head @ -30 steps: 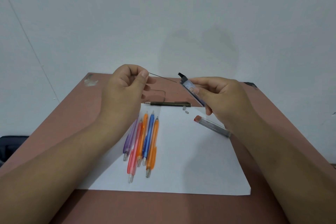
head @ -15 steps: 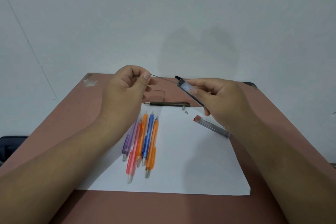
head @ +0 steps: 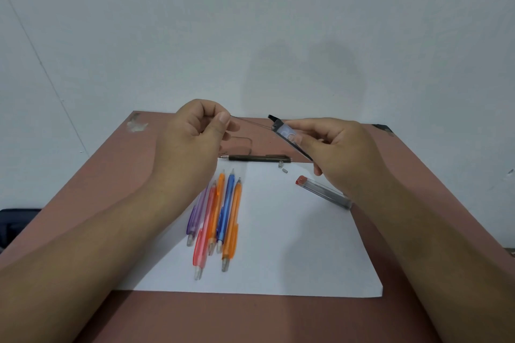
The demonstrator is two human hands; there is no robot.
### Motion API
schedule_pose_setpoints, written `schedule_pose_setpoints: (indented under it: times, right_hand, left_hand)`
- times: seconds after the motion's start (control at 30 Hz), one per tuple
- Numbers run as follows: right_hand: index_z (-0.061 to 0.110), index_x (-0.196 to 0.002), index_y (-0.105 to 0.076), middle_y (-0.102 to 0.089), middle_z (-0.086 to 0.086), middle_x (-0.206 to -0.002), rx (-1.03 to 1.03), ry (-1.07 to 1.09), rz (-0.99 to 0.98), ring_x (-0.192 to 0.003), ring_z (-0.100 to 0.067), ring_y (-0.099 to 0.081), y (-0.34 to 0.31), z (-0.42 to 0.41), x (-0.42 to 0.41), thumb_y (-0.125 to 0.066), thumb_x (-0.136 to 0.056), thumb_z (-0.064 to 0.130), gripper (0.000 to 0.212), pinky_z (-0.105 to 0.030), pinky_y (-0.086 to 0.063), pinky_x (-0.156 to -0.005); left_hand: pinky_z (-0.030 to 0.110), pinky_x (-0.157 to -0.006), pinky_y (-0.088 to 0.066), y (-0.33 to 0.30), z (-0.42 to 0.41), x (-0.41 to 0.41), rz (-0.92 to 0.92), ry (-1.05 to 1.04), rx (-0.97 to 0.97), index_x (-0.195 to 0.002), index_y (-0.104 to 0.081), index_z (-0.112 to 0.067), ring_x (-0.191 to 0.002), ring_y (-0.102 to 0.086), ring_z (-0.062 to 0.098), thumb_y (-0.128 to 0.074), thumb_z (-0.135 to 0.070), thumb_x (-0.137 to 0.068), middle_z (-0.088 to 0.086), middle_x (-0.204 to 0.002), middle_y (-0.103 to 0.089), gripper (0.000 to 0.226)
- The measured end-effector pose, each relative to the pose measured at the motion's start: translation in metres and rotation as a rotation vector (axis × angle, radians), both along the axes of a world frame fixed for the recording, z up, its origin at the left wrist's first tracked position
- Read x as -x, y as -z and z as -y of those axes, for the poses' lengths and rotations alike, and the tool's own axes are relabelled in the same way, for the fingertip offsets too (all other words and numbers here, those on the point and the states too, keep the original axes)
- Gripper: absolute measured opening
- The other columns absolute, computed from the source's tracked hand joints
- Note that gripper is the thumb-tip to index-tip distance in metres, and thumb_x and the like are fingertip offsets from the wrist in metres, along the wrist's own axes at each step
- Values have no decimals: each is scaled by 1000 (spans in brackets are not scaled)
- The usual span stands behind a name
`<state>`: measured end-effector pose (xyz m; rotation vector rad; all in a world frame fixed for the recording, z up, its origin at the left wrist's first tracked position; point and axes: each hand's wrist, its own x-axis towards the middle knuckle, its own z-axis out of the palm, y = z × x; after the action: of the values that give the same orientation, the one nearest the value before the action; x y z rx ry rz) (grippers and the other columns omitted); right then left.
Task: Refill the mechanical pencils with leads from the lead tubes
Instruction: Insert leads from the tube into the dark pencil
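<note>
Above the far half of the brown tabletop (head: 83, 192), both hands are raised side by side. The left hand (head: 192, 142) has its fingers curled, thumb and forefinger pinching the end of a thin lead (head: 250, 122) that runs across the gap toward the right. The right hand (head: 334, 147) grips a flat lead tube (head: 289, 136) with a clear window, tilted so its open black cap (head: 272, 117) points up and left; the lead's far end meets the mouth of this tube just under the cap. Below the hands a white sheet of paper (head: 292, 245) lies on the tabletop. On its left part five mechanical pencils lie close together, roughly parallel, tips pointing away: a purple pencil (head: 195, 214) partly hidden under the left wrist, a pink pencil (head: 203, 237), an orange pencil (head: 218, 203), a blue pencil (head: 225, 209) and a second orange pencil (head: 231, 225) at the right of the group. Along the paper's far edge a dark pencil (head: 256, 158) lies crosswise, its tip to the left. Two small grey parts (head: 282, 167) sit on the paper just near its right end; what they are is too small to tell. A second lead tube (head: 323, 192), round with a red cap, lies slanted on the paper's right side, its lower end passing under the right wrist.
</note>
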<state>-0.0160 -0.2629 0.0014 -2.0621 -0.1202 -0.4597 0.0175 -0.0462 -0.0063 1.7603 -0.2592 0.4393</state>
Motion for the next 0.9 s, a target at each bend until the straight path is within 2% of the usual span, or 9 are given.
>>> schedule_pose_setpoints:
  times: [0.2, 0.37, 0.6, 0.9]
  right_hand:
    - [35, -108, -79, -63, 0, -67, 15, 9, 3, -45, -9, -47, -1, 0, 0, -69, -95, 20, 22, -13, -39, -49]
    - [36, -108, -79, -62, -8, -67, 25, 11, 5, -45, -10, -47, -1, 0, 1, -69, -96, 20, 22, -13, -37, -48]
    - [38, -106, -79, -64, -13, -71, 29, 9, 5, -48, -13, -47, -2, -1, 3, -69, -95, 21, 22, -15, -38, -47]
    - [40, -105, -79, -64, -20, -75, 46, 1, 12, -49, -18, -46, -2, -2, 2, -69, -95, 22, 22, -19, -38, -48]
  left_hand:
    - [22, -70, -57, 1, -1, 0, 10, -4, -27, -92, -64, -26, -79, -67, 4, -54, -20, -102, -13, -85, -73, 16]
    - [27, -73, -58, 2, -1, 0, 14, -1, -19, -92, -64, -25, -78, -67, 5, -55, -19, -102, -10, -85, -73, 15]
    - [20, -69, -56, 1, -1, -2, 14, -17, -20, -94, -66, -24, -78, -67, 4, -55, -21, -102, -10, -85, -73, 14]
    - [28, -75, -57, 2, -1, -1, 14, -6, -13, -94, -66, -25, -80, -68, 7, -56, -21, -101, -9, -85, -74, 13]
